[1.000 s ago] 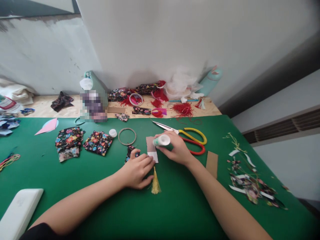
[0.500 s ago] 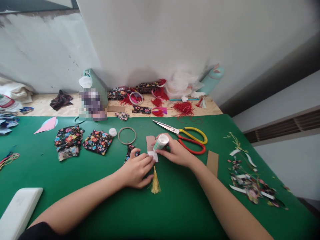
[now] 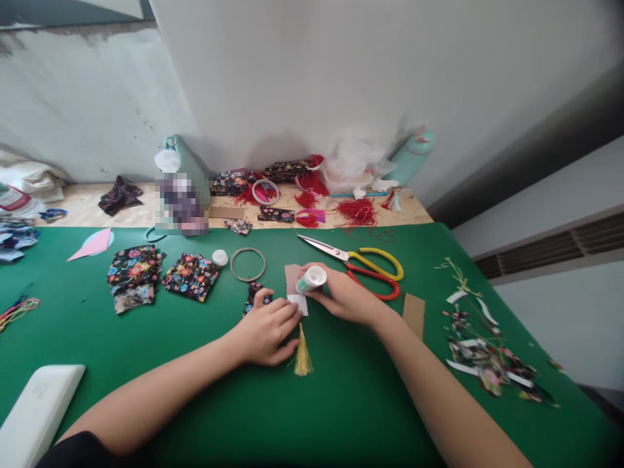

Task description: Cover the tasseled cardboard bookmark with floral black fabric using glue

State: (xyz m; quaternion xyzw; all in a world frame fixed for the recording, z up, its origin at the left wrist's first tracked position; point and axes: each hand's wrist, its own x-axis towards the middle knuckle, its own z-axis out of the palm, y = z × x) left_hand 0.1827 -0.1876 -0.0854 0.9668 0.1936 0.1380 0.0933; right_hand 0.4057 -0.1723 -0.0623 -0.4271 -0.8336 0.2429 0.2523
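My right hand is closed around a glue stick, white with a green label. The glue stick leans over a narrow strip, pinkish brown at its far part, with a white paper section at the near end. My left hand lies with its fingers spread, the fingertips resting on the white section's left edge. Just below that section a yellow tassel lies on the green mat, close to my left thumb. Partly hidden behind my left fingers is a dark floral fabric piece.
Scissors with yellow and red handles lie beyond my right hand, near a brown card. A metal ring, a white cap and floral fabric pieces lie left. Scraps are piled right; a white case lies front left.
The glue stick in my right hand has tilted further and shifted slightly along the strip. My left hand stays in place on the paper.
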